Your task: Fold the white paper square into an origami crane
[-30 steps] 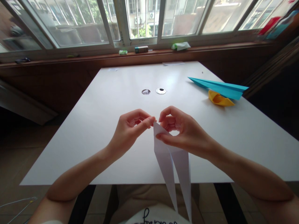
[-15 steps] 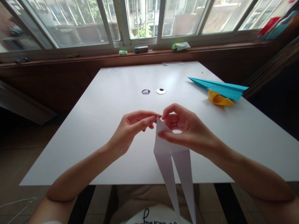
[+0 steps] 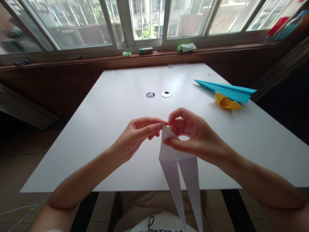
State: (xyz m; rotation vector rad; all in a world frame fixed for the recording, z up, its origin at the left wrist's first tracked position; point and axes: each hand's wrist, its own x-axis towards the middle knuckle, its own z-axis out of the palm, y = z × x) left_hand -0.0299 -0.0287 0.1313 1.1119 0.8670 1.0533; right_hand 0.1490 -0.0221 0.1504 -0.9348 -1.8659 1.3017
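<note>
While the left hand (image 3: 135,138) and right hand (image 3: 193,132) pinch the paper (image 3: 169,158) near its tip, folding seems underway, calling next for firm pressing.

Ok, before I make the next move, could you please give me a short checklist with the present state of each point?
1. Left hand at the tip: ok, thumb and forefinger meet the pointed top of the folded white paper.
2. Right hand on the paper: ok, its thumb lies on the near face, below the tip.
3. Two long strips separate: ok, a gap shows between them.
4. Strip ends in view: not ok, both run down to the picture's bottom edge.
5. Tip crease sharp: cannot tell, fingers partly cover it.
6. Blue paper plane and yellow paper boat away from the hands: ok.
</note>
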